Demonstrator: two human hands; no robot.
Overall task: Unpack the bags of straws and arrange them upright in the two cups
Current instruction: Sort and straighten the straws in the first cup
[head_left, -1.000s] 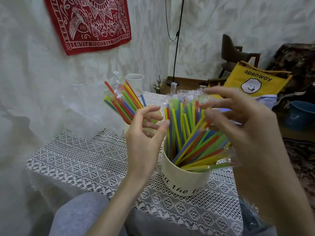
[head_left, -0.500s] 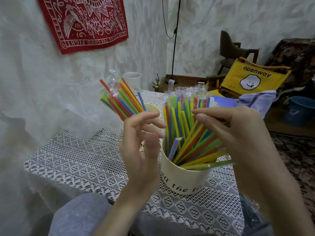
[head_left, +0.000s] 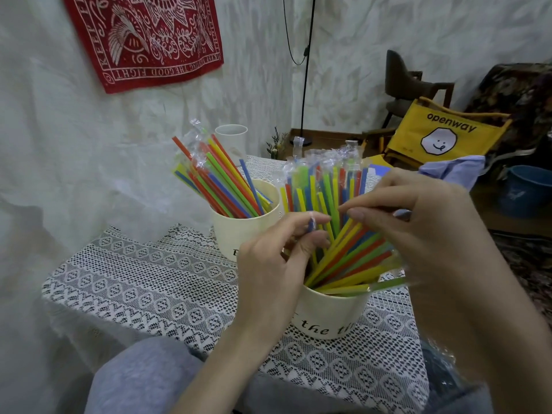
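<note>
Left hand (head_left: 270, 265) had its grip pinched on one blue wrapped straw (head_left: 311, 226) above the near cream paper cup (head_left: 325, 315); right hand (head_left: 418, 231) had fingertips together among the wrapped coloured plastic straws (head_left: 343, 234) fanned in that cup. Far cream paper cup (head_left: 236, 234), just behind on the white lace-covered tabletop (head_left: 143, 282), held its own leaning bundle of coloured straws (head_left: 221, 180). Couldn't tell if the right grip clamped any straw.

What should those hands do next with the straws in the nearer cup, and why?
Probably lift the leaning straws upright. In the near cup they splay low to the right while others stand straight, and the left hand, pinching a blue straw, and the right hand are already among them.
</note>
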